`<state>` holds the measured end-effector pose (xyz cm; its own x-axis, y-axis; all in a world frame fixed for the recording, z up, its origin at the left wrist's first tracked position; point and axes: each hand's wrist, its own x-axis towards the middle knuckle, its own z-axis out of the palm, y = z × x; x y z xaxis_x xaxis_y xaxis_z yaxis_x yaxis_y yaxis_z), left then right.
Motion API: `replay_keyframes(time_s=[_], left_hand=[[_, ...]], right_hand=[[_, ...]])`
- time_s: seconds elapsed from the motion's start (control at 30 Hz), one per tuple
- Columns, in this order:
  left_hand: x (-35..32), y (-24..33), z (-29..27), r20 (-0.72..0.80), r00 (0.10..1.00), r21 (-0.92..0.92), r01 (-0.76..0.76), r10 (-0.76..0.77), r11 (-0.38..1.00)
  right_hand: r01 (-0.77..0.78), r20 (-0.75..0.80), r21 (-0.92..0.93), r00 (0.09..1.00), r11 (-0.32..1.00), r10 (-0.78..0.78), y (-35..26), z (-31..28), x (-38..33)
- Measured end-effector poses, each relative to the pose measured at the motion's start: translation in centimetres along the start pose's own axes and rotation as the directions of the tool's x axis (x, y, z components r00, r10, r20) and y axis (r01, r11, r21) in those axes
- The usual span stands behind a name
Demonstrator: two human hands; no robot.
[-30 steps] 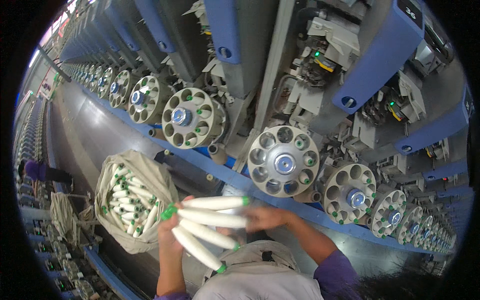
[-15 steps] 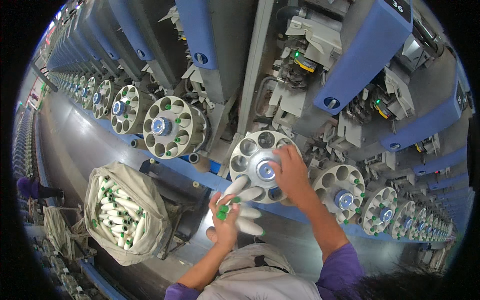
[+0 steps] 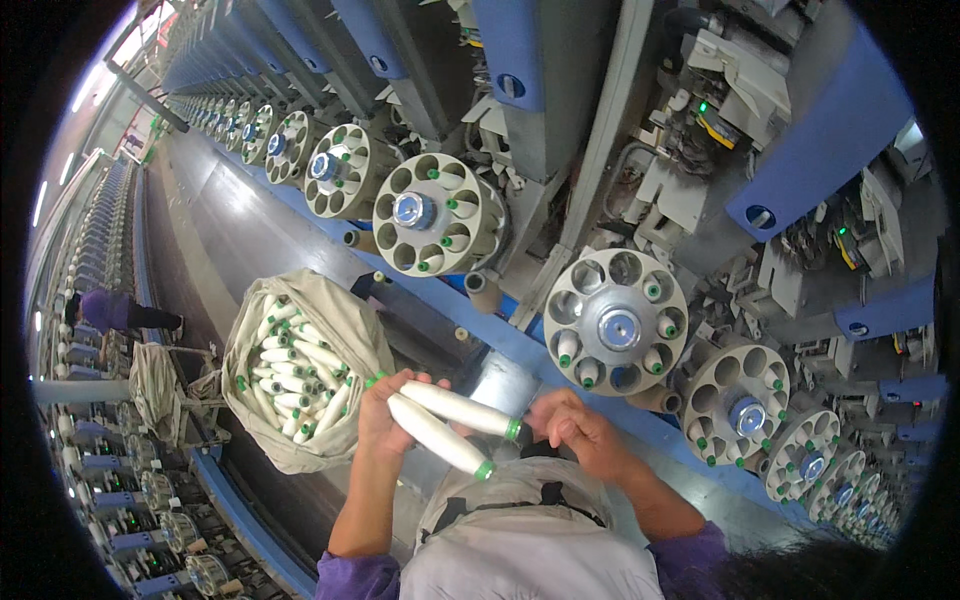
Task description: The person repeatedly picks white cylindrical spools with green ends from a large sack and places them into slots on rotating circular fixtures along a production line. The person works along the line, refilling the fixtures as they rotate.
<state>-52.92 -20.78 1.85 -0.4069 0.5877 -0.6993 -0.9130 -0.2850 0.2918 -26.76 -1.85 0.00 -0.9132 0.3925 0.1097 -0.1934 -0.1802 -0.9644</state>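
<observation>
Two white yarn bobbins with green tips stick out of my left hand (image 3: 385,418), its fingers wrapped round their upper ends. One bobbin (image 3: 460,408) points toward my right hand; the other bobbin (image 3: 440,437) slants below it. My right hand (image 3: 582,437) is curled, fingertips pinched beside the upper bobbin's green end. Whether a thread or anything else is between those fingers is too small to see. Beyond my right hand stands a round magazine (image 3: 618,328) with a blue hub, bobbins in several of its slots.
On the left a cloth sack (image 3: 345,310) holds many bobbins. Other round magazines (image 3: 412,210) line the machine on both sides, below blue panels (image 3: 507,85). A brown tube (image 3: 482,290) stands beside one. Far left, another person (image 3: 105,310) in purple is in the aisle.
Both hands have drawn back from the magazine toward my body. My left hand shows fewer bobbins, and bobbins now show in the magazine's slots. The view has turned left.
</observation>
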Motion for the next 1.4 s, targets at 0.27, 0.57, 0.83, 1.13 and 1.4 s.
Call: replay_keyframes(time_s=[0.27, 0.57, 0.83, 1.13, 1.4], left_hand=[[0.5, 7.7, -2.7, -0.163, 0.966, -0.029, -0.209, 0.201, 0.978], [1.7, 14.6, -3.6, -0.147, 0.979, -0.175, -0.169, 0.144, 0.970], [4.7, 19.5, -5.7, -0.104, 0.965, 0.035, -0.237, 0.239, 0.971], [3.7, 17.0, -0.8, -0.135, 0.980, -0.054, -0.152, 0.143, 0.987], [1.9, 13.5, 3.3, 0.135, 0.959, 0.082, -0.260, 0.248, 0.962]], right_hand=[[0.094, -0.386, 0.348, 0.921, 0.933, 0.051, 0.0, 4.7, 5.3], [0.035, -0.289, -0.552, 0.929, 0.833, -0.230, 8.2, 16.9, 13.6], [0.254, -0.268, 0.306, 0.948, 0.917, -0.173, 2.4, 15.0, 12.6], [0.045, -0.143, -0.060, 0.988, 0.997, -0.053, 4.3, 16.5, 9.8], [-0.236, -0.841, 0.002, 0.525, 0.972, 0.130, -0.9, -3.3, 2.0]])
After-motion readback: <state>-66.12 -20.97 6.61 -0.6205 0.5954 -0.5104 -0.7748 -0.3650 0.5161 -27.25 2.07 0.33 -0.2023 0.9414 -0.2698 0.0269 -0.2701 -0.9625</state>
